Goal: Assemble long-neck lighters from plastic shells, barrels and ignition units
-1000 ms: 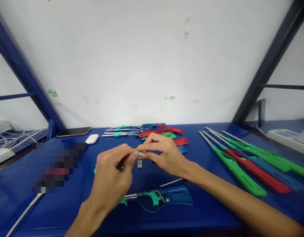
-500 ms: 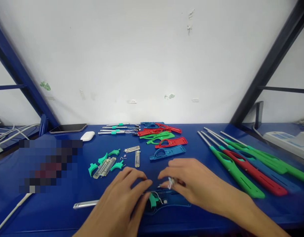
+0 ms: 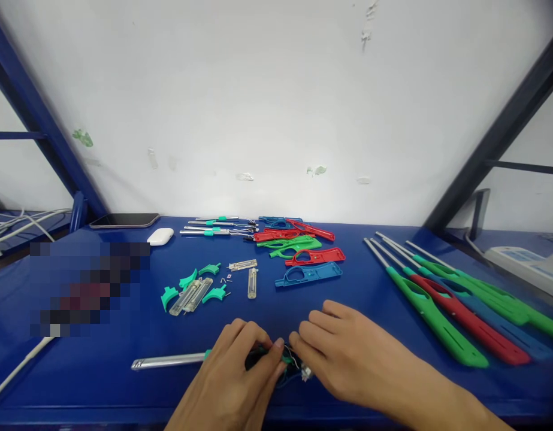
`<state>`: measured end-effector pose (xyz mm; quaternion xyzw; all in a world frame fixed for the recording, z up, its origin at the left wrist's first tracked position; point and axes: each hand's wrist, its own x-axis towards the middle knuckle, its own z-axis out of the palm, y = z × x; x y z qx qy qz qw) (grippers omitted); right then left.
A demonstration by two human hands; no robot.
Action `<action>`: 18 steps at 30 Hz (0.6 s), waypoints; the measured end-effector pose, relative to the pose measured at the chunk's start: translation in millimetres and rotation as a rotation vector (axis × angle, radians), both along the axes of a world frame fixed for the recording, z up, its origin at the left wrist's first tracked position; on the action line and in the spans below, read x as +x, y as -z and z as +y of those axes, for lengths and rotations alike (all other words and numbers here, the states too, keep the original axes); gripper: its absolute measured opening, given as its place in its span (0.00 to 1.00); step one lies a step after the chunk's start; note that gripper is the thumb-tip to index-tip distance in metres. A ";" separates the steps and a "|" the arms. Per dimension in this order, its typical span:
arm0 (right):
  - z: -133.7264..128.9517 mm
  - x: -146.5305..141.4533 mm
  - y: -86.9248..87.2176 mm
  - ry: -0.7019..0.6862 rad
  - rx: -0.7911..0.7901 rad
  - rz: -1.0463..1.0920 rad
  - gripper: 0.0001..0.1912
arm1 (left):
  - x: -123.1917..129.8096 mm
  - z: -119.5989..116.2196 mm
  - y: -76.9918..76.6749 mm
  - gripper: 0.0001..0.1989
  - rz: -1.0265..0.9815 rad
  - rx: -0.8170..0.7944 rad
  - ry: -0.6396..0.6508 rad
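Note:
Near the front edge lies a partly assembled lighter with a silver metal tube (image 3: 168,361) pointing left; its blue shell and green trigger are mostly covered by my hands. My left hand (image 3: 240,371) is closed over the trigger area, thumb and index finger pressed together there. Close against it on the right, my right hand (image 3: 334,353) has its fingers curled over the handle end. A small whitish part (image 3: 305,372) shows beneath the right fingers, beside thin white wires. What lies inside both grips is largely hidden.
Green triggers (image 3: 169,297) and clear tanks (image 3: 251,283) lie left of centre. Blue (image 3: 319,273), red (image 3: 321,256) and green shells are behind the hands. Finished lighters (image 3: 438,320) lie right. A phone (image 3: 123,220) and white case (image 3: 160,236) sit back left.
My right hand has moved down and left, closer to my left hand, bringing the whitish part to the blue shell. My left hand has shifted slightly right. The view has shifted slightly.

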<state>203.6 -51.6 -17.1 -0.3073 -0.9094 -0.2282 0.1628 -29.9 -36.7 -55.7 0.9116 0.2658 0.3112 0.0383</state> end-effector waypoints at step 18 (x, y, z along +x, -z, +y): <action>-2.7 9.8 -0.1 0.098 -0.143 0.120 0.06 | 18.1 14.7 -12.0 0.12 -0.080 -0.101 -0.023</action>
